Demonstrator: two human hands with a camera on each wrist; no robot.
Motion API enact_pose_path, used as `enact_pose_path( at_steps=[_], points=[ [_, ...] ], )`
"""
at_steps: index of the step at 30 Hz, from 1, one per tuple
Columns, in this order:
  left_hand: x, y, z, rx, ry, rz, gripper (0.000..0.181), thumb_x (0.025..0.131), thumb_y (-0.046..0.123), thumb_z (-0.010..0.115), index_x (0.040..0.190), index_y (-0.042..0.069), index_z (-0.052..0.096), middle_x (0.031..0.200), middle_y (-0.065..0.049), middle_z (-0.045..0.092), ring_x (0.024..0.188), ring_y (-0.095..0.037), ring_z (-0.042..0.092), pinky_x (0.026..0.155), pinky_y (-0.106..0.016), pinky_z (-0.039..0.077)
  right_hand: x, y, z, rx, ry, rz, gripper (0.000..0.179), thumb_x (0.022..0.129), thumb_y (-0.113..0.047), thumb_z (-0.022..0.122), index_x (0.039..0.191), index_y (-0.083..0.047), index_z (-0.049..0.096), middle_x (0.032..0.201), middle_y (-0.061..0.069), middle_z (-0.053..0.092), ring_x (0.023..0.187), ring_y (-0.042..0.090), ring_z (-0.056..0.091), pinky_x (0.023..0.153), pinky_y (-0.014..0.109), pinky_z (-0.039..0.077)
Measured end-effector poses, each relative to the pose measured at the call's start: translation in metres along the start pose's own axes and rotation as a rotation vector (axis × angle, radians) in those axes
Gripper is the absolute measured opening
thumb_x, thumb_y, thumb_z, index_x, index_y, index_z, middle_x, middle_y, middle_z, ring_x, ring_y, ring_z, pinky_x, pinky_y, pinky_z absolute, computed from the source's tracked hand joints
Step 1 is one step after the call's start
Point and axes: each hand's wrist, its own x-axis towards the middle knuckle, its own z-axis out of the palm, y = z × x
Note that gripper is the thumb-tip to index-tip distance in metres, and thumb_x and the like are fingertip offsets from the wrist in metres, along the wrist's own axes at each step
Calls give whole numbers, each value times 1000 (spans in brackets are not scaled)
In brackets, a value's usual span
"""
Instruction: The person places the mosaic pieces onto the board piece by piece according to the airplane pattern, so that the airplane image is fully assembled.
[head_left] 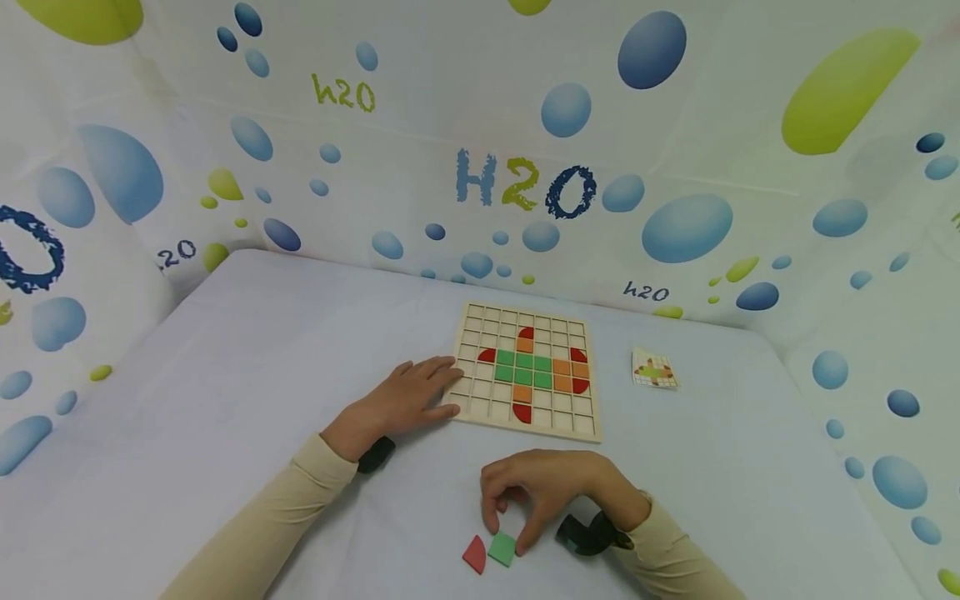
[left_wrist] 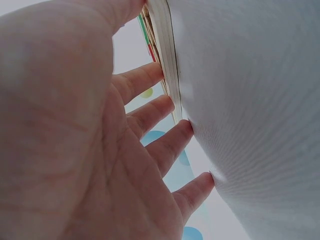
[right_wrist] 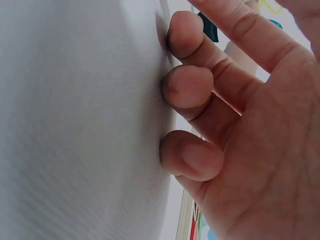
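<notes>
A wooden grid board [head_left: 480,400] lies on the cloth, with green and orange squares and red quarter-circle pieces set in its cells. My left hand [head_left: 405,397] rests at the board's left edge, its fingers spread and fairly straight; the left wrist view shows fingertips [left_wrist: 155,72] against the board's side. Nearer to me, my right hand [head_left: 543,487] pinches a green tile [head_left: 502,549] between thumb and index finger, the tile still down at the cloth. The other fingers [right_wrist: 190,87] are curled with their tips on the cloth. Just left of that tile lies a red quarter-circle piece [head_left: 476,555].
A small pattern card [head_left: 654,369] lies to the right of the board, showing a similar coloured figure. White cloth [head_left: 247,358] covers the table. Behind it hangs a sheet [head_left: 420,150] printed with blue and green drops and "H2O".
</notes>
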Motion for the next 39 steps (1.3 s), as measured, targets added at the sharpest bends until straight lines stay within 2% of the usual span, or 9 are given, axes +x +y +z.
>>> enact_pose_path(
  at_steps=[10, 20, 25, 31, 39],
  points=[
    [0, 0, 0, -2, 5, 2, 56, 98, 36, 58, 143, 4, 45, 150, -19, 38, 139, -37, 36, 108, -61, 30, 1, 4, 1, 21, 21, 11, 26, 79, -17, 83, 98, -14, 65, 91, -6, 53, 83, -6, 46, 73, 11, 42],
    [0, 1, 0, -6, 8, 7, 55, 99, 35, 58, 142, 3, 46, 150, -20, 39, 138, -37, 37, 107, -61, 30, 1, 0, 0, 2, 26, 22, 22, 81, -19, 82, 97, -14, 68, 91, -6, 55, 83, -5, 48, 74, 11, 43],
    [0, 2, 0, -8, 2, -1, 55, 98, 35, 58, 142, 4, 46, 149, -20, 39, 139, -36, 37, 107, -61, 30, 0, 3, -1, 6, 40, -3, 21, 82, -19, 81, 97, -13, 67, 91, -3, 57, 81, -3, 49, 72, 12, 45],
    [0, 2, 1, -4, 3, 2, 56, 98, 35, 58, 142, 4, 46, 149, -19, 40, 138, -36, 37, 107, -61, 31, -3, 8, -2, 64, 81, -27, 23, 81, -15, 81, 98, -10, 65, 92, -2, 59, 74, -3, 49, 66, 13, 47],
    [0, 1, 1, -1, 12, 2, 55, 98, 35, 58, 142, 4, 46, 149, -19, 40, 138, -36, 37, 107, -61, 31, -9, 17, -5, 120, 140, 1, 23, 82, -13, 79, 100, -10, 65, 88, -1, 61, 72, -3, 52, 63, 15, 48]
  ],
)
